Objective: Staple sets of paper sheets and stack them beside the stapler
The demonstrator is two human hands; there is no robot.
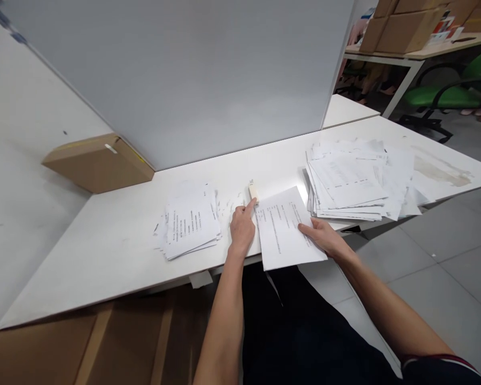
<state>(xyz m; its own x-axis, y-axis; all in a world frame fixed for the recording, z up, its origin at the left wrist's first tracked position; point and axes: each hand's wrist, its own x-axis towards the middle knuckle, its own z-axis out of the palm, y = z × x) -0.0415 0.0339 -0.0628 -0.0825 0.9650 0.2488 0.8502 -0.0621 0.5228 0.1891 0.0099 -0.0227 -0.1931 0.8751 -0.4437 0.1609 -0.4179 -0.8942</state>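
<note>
My right hand [320, 235] is closed on the right side of a white printed sheet [282, 230], thumb on top. The sheet slants over the table's front edge; whether more sheets lie beneath it, I cannot tell. Just left of the sheet is my left hand [242, 227], its index finger stretched out and the other fingers curled. That fingertip touches the near end of a small cream-coloured block-like object [253, 191], whose kind I cannot make out. The sheet's upper left corner lies close to that fingertip.
A pile of printed papers [192, 222] lies to the left, and a larger, messier pile [344, 176] to the right. Both rest on the white table [116, 240]. Behind stands a grey panel [208, 80]. A cardboard box [104, 163] leans at the back left; a green chair [444, 96] stands far right.
</note>
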